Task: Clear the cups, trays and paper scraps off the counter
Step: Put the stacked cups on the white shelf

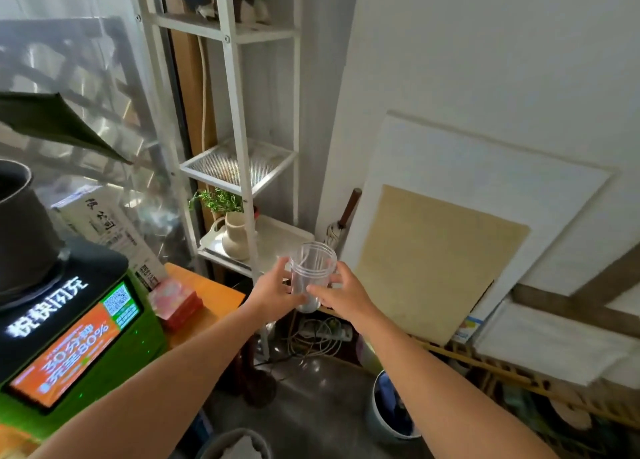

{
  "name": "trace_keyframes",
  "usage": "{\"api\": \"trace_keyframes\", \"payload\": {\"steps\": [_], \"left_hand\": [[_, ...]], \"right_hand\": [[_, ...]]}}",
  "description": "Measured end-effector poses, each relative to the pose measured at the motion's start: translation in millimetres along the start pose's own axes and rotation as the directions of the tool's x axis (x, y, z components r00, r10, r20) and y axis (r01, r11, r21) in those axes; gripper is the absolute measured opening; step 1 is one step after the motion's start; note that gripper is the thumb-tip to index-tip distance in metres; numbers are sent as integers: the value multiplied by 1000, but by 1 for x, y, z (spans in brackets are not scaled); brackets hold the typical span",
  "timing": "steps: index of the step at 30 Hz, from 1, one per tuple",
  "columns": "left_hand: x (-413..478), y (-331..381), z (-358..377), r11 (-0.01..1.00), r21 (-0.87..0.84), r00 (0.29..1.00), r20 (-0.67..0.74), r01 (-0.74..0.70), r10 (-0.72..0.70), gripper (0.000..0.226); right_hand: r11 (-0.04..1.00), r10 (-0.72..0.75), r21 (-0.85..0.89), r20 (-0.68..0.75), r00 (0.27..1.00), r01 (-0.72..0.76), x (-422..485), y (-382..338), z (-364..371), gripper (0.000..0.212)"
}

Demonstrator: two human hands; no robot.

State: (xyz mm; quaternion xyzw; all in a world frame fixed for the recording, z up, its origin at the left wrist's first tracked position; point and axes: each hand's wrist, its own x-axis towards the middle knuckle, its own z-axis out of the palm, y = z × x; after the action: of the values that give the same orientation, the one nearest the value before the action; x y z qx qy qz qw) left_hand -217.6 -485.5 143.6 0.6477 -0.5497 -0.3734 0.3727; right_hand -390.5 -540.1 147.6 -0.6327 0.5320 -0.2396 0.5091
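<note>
A clear plastic cup (pixel 311 268) is held upright in the air in front of the white shelf unit, its open mouth up. My left hand (pixel 275 290) grips it from the left, fingers curled round its side. My right hand (pixel 341 292) holds it from the right, thumb and fingers wrapped round its lower half. Both arms reach forward from the bottom of the view. The cup looks empty. Its base is partly hidden behind my fingers.
A white metal shelf unit (pixel 239 167) holds a tray (pixel 277 240) with a beige vase and plant. The orange counter (pixel 194 285) at left carries a pink box (pixel 175 302) and a green machine (pixel 69 337). A blue bin (pixel 389 406) stands on the floor below; canvases lean at right.
</note>
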Motion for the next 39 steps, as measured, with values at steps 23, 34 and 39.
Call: {"api": "trace_keyframes", "payload": {"steps": [23,34,39], "left_hand": [[200,-32,-5,977,-65,968,-140,202,-209,76],[312,-30,14,937,-153,918,-202,315,-341,72],[324,-45,22,930,-94,892,-263,356,-368,62]], "right_hand": [[994,11,-108,247,969,16,230,-13,-31,85],[983,51,-183,376,925,20,368,-4,-63,91],[972,58,-229,459,887,55,393,2,-55,93]]}}
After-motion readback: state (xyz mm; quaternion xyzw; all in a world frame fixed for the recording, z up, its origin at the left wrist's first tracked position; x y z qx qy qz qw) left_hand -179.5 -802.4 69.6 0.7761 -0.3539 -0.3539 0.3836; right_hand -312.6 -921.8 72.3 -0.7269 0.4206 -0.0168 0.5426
